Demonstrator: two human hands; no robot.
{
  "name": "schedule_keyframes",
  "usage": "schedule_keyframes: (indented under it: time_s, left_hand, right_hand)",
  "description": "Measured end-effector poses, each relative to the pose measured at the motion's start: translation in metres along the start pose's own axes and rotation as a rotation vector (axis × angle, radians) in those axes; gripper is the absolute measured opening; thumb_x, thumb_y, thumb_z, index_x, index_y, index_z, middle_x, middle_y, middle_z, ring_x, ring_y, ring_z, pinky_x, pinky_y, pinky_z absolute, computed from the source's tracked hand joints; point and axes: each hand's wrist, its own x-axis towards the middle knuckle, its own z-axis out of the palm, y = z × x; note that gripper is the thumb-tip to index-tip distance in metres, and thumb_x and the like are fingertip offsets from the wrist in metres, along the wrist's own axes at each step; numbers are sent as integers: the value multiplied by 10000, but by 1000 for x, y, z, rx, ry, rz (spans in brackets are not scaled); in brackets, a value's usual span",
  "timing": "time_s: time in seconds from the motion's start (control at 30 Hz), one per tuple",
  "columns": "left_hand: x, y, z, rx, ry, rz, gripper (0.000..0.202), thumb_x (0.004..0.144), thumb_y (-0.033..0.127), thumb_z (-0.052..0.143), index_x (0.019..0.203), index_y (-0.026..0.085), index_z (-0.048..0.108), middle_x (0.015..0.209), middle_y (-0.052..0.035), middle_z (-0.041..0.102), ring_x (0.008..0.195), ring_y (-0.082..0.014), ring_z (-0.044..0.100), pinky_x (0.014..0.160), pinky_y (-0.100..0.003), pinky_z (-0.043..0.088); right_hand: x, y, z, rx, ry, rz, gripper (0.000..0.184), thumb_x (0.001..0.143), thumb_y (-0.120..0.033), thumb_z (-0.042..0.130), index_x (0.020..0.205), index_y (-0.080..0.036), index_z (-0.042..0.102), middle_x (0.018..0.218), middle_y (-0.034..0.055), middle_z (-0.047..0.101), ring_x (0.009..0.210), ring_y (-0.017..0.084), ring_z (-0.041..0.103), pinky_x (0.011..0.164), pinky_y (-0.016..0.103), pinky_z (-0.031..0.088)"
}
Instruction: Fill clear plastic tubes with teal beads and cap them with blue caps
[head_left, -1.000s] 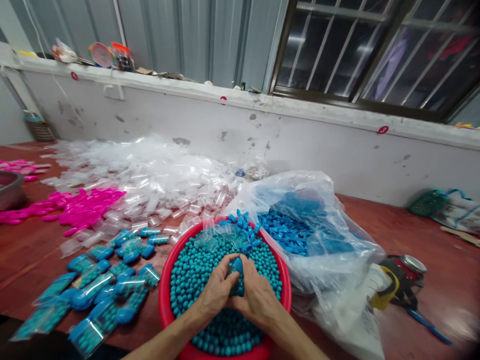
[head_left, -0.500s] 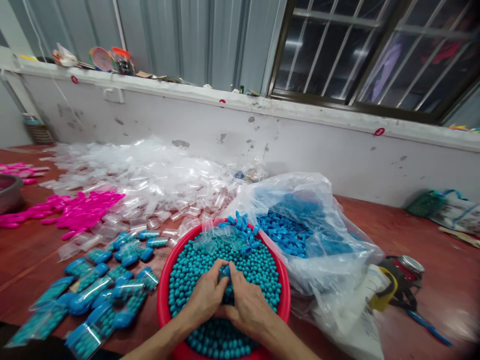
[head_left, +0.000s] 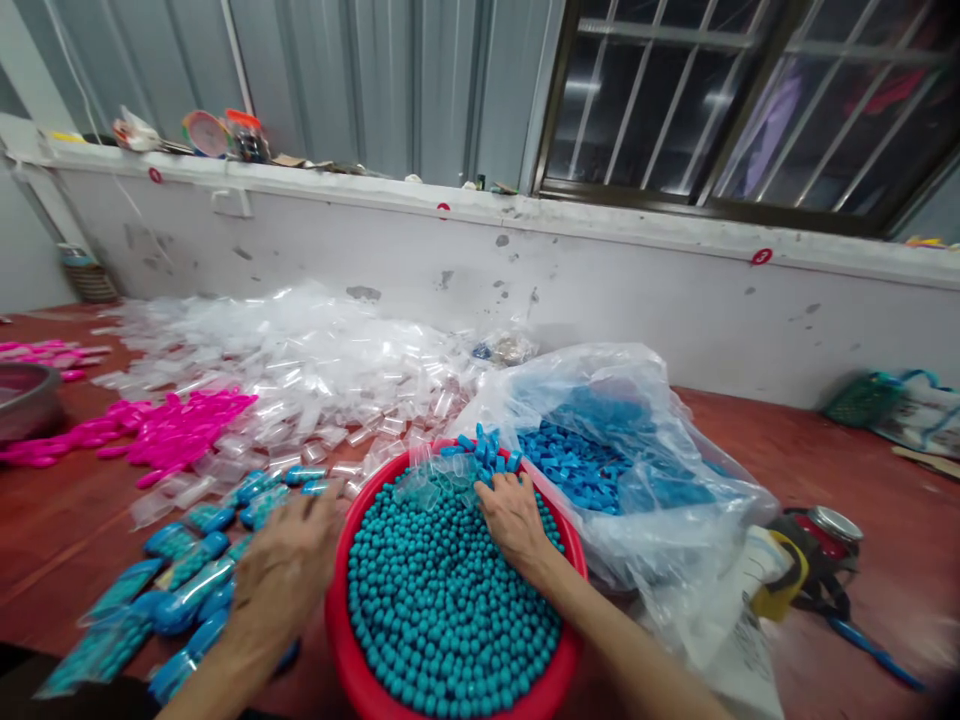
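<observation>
- Our two hands have just parted: half a second ago they meet over the middle of the basin around a small blue piece, and now nothing shows between them.
- Our left hand (head_left: 289, 560), blurred, is over the filled packs (head_left: 191, 600) near the left part of the bench's (head_left: 892, 520) near edge. We cannot tell whether its grip is empty or on a pack, so we cannot say where that blue piece now is.
- Our right hand (head_left: 514, 515) has moved to the far rim of the red basin (head_left: 341, 640), fingers bent at the loose blue caps (head_left: 487, 450). Whether its grip has closed on one is hidden from us.
- For the work, we judge the parting to mean that one piece is finished with at the basin, and the right hand is already back among the parts.
- The teal beads (head_left: 442, 590) fill the basin at the bench's near edge, a few clear tubes (head_left: 424, 485) lying on them beside the caps.
- More clear tubes lie heaped (head_left: 300, 350) toward the bench's far edge; an open plastic bag (head_left: 630, 365) of blue caps sits just right of the basin.
</observation>
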Motion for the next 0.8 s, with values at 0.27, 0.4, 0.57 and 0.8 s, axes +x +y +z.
schedule_keyframes:
  time_s: [0.27, 0.4, 0.57, 0.8]
  left_hand:
    - [-25, 87, 44, -245, -300, 361, 477, 781, 108, 385, 1237, 244, 421, 1198, -69, 513, 1070, -240, 468, 897, -372, 371]
    - [-32, 92, 49, -326, -452, 432, 442, 781, 46, 290, 1140, 197, 500, 1133, -88, 557, 1081, -230, 471, 898, -363, 381]
    - [-15, 114, 41, -631, -651, 273, 313, 763, 72, 305, 930, 120, 565, 927, -171, 599, 947, -305, 520, 863, -510, 326]
    - [19, 150, 72, -1159, -829, -40, 161, 536, 98, 608, 570, 201, 489, 657, -53, 586, 811, -265, 554, 796, -391, 370]
  right_hand:
    - [-44, -38, 12, 44, -40, -225, 193, 845, -91, 384, 867, -183, 552, 796, 46, 583, 760, 189, 513, 714, 326, 362]
    - [-57, -26, 4, 166, -121, -233, 134, 840, -155, 438, 858, -203, 561, 816, 19, 594, 788, 171, 531, 701, 278, 387]
    - [-44, 22, -15, 321, -13, -18, 224, 843, -187, 435, 1029, -188, 560, 964, 59, 590, 885, 167, 552, 756, 256, 424]
    - [-27, 44, 1, 312, -100, 24, 451, 783, -155, 470, 1232, -192, 442, 1166, 87, 519, 1020, 196, 522, 831, 288, 418]
